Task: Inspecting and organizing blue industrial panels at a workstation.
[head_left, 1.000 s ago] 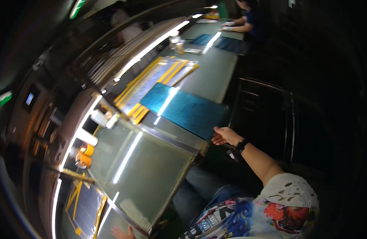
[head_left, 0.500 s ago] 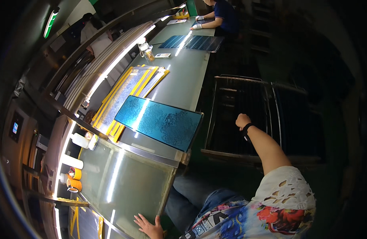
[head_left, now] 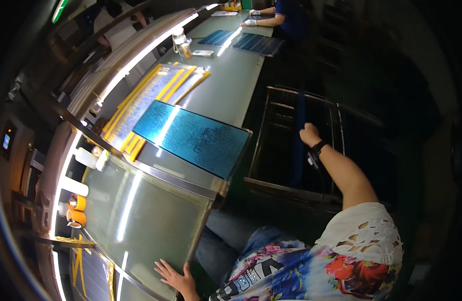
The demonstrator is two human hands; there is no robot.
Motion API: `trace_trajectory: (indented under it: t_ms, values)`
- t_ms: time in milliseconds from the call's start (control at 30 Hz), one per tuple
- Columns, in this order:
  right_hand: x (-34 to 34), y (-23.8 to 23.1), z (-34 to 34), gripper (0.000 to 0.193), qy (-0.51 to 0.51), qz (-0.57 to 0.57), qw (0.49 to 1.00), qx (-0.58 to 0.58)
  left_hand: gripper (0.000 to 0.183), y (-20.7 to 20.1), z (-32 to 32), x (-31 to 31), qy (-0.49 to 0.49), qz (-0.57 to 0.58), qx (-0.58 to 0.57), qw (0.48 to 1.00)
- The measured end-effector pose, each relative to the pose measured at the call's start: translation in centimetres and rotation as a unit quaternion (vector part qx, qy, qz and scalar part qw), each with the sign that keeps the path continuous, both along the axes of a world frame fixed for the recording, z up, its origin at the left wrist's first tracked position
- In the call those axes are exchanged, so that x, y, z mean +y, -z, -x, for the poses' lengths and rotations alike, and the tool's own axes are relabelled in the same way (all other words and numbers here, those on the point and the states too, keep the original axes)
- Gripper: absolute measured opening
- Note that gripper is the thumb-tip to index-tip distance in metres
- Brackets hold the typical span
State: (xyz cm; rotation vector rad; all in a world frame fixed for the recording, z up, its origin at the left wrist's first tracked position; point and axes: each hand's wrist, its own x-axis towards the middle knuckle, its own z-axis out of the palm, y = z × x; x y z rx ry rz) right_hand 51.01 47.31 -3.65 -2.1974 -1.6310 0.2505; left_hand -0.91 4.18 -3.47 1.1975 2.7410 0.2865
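Right hand: (head_left: 309, 134) curled, over the rack (head_left: 276, 186) beyond the bench's near edge; fingertips at an upright blue strip (head_left: 298, 150). Whether they pinch it, cannot tell.
Blue strip: one, inside the rack, between its side rails; lower end lost in shadow.
Left hand: (head_left: 174, 278) fingers spread, flat, at the near edge of the bench (head_left: 155, 210); gripping nothing.
Blue panel: (head_left: 196, 140) one, textured, glossy; lying across the bench just beyond the metal joint, its short end appearing to jut past the near edge, its far end against or over yellow-edged sheets (head_left: 160, 95).
Hazard, panel: a sleeve or forearm catching the jutting end could tip or slide it off.
Hazard, strip: a one-handed hold, if loose or off-centre, could let it twist and knock the rails.
Hazard, light: the dark rack may cause a misjudged reach.
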Motion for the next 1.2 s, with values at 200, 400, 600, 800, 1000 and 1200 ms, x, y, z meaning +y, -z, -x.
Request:
trace_trajectory:
  t_ms: [200,400,600,800,1000,1200]
  values:
    - [-7.0,-9.3,-3.2,0.020,-0.050,-0.146,0.951,0.269,0.088,-1.3,-0.7,0.1,-0.005,-0.021,0.022,1.000]
    - [-13.7,-15.6,1.0,0.031,-0.119,-0.269,0.837,0.461,0.084,-3.0,-0.3,-0.5,0.007,-0.029,-0.058,0.998]
    - [-13.8,-17.2,8.1,0.041,-0.179,-0.213,0.786,0.551,0.084,-7.2,-0.7,-0.4,-0.006,-0.094,-0.052,0.994]
    - [-13.7,-17.9,16.1,0.036,-0.310,-0.233,0.714,0.583,0.080,-10.5,-0.4,-1.1,0.022,-0.172,-0.034,0.984]
    - [-16.5,-13.8,25.0,0.026,-0.377,-0.105,0.650,0.652,0.072,-14.3,3.1,-0.7,0.085,-0.245,0.044,0.965]
    - [-21.9,-9.5,31.0,0.023,-0.452,-0.010,0.655,0.605,0.060,-16.6,6.7,7.8,0.079,-0.286,-0.355,0.886]
